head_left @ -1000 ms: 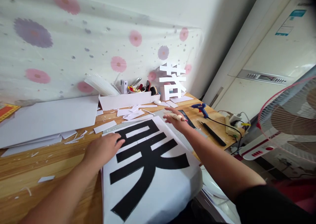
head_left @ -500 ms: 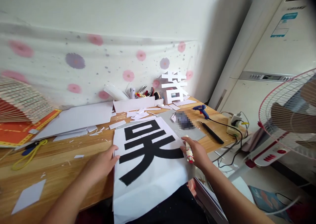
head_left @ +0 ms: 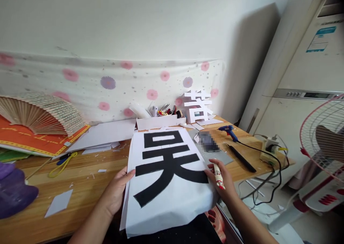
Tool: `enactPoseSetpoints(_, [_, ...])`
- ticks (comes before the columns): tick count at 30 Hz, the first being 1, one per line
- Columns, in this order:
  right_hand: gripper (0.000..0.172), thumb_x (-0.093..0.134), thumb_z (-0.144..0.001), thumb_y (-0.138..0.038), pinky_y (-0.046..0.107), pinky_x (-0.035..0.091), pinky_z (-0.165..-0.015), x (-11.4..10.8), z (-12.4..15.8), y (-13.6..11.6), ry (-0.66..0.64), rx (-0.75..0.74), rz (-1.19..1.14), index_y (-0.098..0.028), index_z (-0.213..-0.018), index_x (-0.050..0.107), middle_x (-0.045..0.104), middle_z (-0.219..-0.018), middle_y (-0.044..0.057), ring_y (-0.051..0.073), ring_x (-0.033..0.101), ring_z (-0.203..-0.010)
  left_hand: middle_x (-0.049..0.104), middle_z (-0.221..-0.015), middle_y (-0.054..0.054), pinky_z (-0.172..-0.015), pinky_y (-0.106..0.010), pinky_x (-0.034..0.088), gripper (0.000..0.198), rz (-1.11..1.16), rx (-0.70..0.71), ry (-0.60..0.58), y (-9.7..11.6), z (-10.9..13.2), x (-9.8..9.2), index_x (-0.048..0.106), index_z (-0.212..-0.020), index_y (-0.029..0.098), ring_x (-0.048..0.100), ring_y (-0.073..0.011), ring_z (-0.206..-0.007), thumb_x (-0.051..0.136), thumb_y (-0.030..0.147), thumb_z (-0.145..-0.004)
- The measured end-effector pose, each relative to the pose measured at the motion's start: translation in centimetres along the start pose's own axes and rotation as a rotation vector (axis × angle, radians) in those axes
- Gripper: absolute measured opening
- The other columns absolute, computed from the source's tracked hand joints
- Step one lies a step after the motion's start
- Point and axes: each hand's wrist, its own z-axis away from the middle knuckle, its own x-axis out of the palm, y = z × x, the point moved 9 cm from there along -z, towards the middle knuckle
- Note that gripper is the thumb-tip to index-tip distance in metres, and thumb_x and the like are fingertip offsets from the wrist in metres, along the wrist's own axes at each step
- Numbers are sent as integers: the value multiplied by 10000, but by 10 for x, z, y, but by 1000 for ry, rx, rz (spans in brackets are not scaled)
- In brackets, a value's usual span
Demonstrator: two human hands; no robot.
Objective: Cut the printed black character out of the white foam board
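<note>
A large white paper sheet bears a bold black Chinese character. It is tilted towards me over the table's front edge, with another white sheet or board showing along its left side. My left hand pinches the left edge, thumb on top. At the right edge, my right hand grips the paper, and a thick white pen with a red end is tucked in the same hand. The fingers under the paper are hidden.
A blue glue gun, a black stick-like tool and a blurred-out phone lie to the right. Behind are a white box of tools and a white 3D character. A folding fan rests at left.
The view has shifted, so the table things appear lower and further right. Both hands have raised the paper's near part slightly, and a second layer now shows at its left edge.
</note>
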Motion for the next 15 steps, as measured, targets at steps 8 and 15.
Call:
enactPoseSetpoints(8, [379, 791, -685, -508, 334, 523, -643, 34, -3, -32, -262, 210, -393, -251, -932, 662, 727, -828, 26, 251, 686, -746, 808, -931, -92, -858, -455, 615, 631, 63, 248, 162, 47, -3, -13, 710, -1026, 152, 744, -357, -979, 955, 394, -497])
enactPoseSetpoints(15, [375, 743, -693, -571, 328, 493, -658, 43, -30, -62, -103, 24, -174, -234, -856, 719, 704, -767, 29, 239, 634, -731, 791, -1064, -97, -993, -387, 565, 378, 67, 268, 346, 58, -13, -37, 723, -994, 164, 680, -289, -1173, 790, 434, -737])
